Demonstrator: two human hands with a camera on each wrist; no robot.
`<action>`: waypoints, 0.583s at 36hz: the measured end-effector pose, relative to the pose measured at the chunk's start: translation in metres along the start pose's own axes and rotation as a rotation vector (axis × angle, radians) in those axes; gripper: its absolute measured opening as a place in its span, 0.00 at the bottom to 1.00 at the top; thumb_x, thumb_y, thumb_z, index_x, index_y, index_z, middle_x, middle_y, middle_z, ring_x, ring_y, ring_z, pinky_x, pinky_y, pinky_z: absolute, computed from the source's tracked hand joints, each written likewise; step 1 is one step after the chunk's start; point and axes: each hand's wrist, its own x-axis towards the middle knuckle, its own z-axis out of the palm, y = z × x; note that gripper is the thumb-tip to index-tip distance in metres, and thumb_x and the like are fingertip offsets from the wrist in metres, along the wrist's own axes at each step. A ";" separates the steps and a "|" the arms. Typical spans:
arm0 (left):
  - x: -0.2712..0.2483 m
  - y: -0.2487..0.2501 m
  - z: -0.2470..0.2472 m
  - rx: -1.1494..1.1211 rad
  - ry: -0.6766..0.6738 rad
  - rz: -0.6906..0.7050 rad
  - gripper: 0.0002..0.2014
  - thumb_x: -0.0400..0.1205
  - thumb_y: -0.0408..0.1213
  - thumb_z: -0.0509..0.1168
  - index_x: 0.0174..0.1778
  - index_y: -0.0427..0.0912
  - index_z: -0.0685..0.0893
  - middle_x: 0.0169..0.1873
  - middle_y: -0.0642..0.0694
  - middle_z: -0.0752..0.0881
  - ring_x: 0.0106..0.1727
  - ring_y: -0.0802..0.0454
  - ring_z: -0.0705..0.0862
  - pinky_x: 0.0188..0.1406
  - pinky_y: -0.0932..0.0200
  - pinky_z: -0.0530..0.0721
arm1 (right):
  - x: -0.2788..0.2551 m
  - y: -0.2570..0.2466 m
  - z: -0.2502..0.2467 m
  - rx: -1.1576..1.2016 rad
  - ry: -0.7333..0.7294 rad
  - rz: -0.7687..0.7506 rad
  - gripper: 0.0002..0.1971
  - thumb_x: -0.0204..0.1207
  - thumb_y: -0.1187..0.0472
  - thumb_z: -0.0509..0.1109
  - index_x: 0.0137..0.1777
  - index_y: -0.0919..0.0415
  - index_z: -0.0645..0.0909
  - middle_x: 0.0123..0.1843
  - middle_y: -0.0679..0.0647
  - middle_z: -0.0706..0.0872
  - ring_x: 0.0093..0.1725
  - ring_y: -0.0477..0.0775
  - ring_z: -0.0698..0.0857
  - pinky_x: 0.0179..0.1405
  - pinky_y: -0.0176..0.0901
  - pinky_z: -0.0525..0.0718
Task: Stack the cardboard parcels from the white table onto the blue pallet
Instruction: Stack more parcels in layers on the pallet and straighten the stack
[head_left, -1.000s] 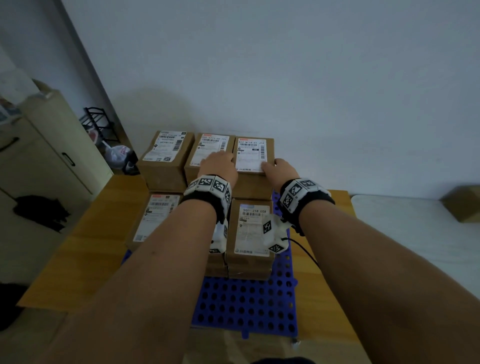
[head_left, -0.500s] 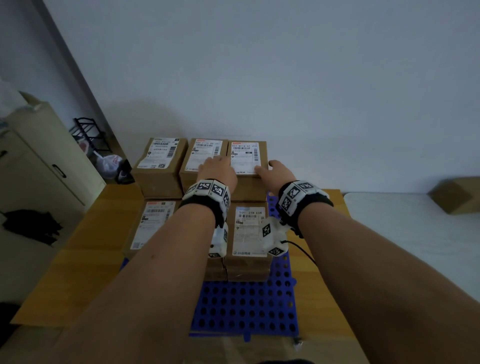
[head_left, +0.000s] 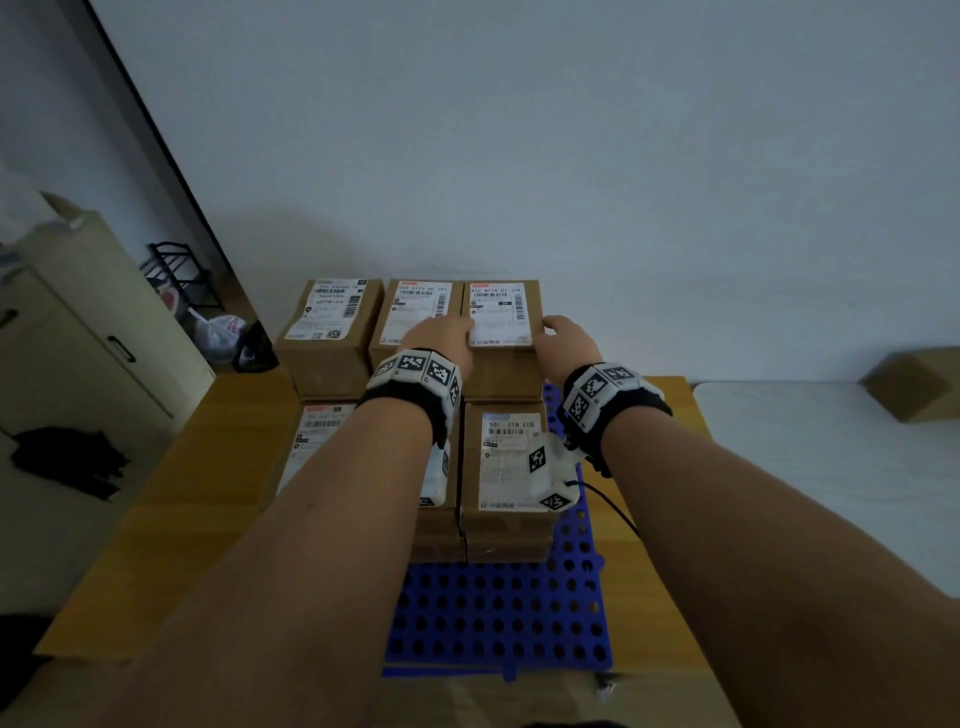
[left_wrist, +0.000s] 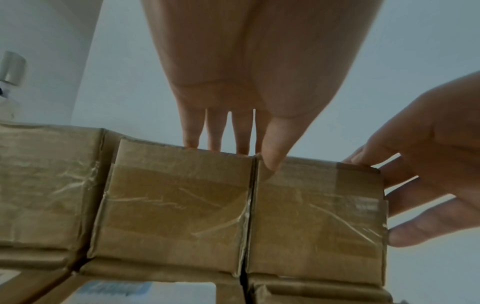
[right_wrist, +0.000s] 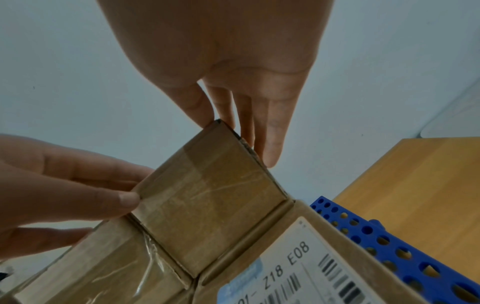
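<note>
Brown cardboard parcels with white labels stand stacked on the blue pallet (head_left: 498, 613). Both hands are at the back right parcel (head_left: 501, 312) of the top layer. My left hand (head_left: 441, 338) lies flat, its straight fingers on the middle parcel (head_left: 415, 312) beside it. In the left wrist view, the left hand's (left_wrist: 241, 144) thumb touches the seam between the two parcels. My right hand (head_left: 569, 338) presses the parcel's right side with straight fingers. In the right wrist view, the right hand's (right_wrist: 246, 127) thumb sits on the top corner of the parcel (right_wrist: 213, 205).
The pallet lies on a wooden table (head_left: 208, 493), and its front half is bare. A parcel labelled 501 Z18 E08 (head_left: 506, 457) tops the front right stack. At the right is the white table (head_left: 831, 457) with one parcel (head_left: 914, 384). A cabinet (head_left: 78, 338) stands at the left.
Both hands stay at the back right parcel. The right hand has slid from the parcel's near corner onto its right side. The head view has shifted slightly.
</note>
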 end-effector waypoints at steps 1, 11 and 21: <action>0.000 0.000 0.000 0.002 -0.003 0.002 0.15 0.82 0.31 0.61 0.65 0.40 0.82 0.58 0.40 0.85 0.58 0.42 0.83 0.57 0.52 0.80 | 0.000 0.000 0.000 0.000 -0.002 0.003 0.22 0.83 0.60 0.55 0.78 0.57 0.69 0.72 0.58 0.78 0.64 0.59 0.81 0.59 0.49 0.82; 0.004 0.009 0.003 0.028 0.013 0.019 0.09 0.79 0.31 0.59 0.51 0.42 0.81 0.50 0.43 0.83 0.54 0.43 0.80 0.59 0.46 0.80 | 0.001 0.012 -0.003 -0.008 0.047 0.027 0.25 0.85 0.54 0.57 0.81 0.58 0.65 0.76 0.59 0.75 0.72 0.60 0.76 0.62 0.45 0.75; 0.007 0.077 0.018 -0.018 0.009 0.184 0.26 0.84 0.34 0.56 0.80 0.44 0.66 0.81 0.43 0.63 0.83 0.44 0.58 0.82 0.45 0.56 | -0.020 0.068 -0.050 -0.068 0.185 0.119 0.23 0.84 0.54 0.61 0.77 0.59 0.70 0.72 0.58 0.79 0.65 0.60 0.81 0.56 0.46 0.78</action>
